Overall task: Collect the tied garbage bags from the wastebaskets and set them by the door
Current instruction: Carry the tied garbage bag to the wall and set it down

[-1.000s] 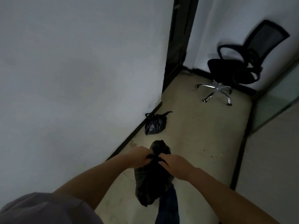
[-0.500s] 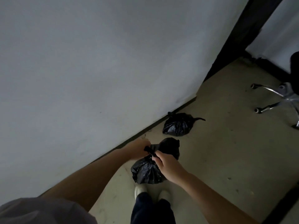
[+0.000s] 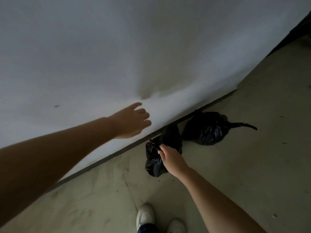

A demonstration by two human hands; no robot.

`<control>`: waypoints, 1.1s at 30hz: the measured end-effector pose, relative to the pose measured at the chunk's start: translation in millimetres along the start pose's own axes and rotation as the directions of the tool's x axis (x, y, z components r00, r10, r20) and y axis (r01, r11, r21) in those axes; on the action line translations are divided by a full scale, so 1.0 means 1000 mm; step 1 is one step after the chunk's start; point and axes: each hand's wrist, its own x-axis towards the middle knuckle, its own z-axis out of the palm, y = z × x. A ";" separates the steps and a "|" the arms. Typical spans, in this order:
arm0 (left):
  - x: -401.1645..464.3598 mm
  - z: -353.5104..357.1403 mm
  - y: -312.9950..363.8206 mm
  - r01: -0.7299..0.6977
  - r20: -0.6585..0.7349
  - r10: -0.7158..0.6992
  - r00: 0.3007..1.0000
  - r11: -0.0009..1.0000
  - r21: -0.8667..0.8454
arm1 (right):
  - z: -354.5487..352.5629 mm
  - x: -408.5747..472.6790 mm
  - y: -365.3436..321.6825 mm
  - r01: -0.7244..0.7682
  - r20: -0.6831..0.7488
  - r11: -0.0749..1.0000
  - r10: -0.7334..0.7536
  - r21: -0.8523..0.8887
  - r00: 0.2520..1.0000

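Note:
My right hand grips the knotted top of a black tied garbage bag, which is low at the floor beside the wall's dark baseboard. A second black tied garbage bag lies on the floor just to its right, against the baseboard, its tie ends trailing rightward. My left hand is away from the bag, held up in front of the white wall with fingers loosely spread and nothing in it.
The white wall fills the upper left; its baseboard runs diagonally. A dark door frame edge shows at the far upper right. My white shoes stand on the beige floor below the bags.
My left hand has let go of the bag and risen toward the wall. The bag, now held by the right hand alone, has come down next to the other bag. The view tilted downward.

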 end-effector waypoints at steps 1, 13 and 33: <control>-0.004 0.006 -0.011 -0.018 -0.073 0.022 0.997 0.998 0.056 | 0.006 0.009 0.008 -0.001 0.003 1.000 0.001 -0.030 1.000; -0.012 0.033 -0.027 -0.122 -0.144 0.162 0.976 0.960 0.253 | 0.024 0.041 0.055 -0.026 0.127 0.865 0.103 -0.500 0.987; -0.143 -0.194 0.059 0.573 0.232 -0.551 0.801 0.598 -0.560 | -0.201 -0.124 -0.217 0.225 0.128 0.696 -0.189 -0.682 0.973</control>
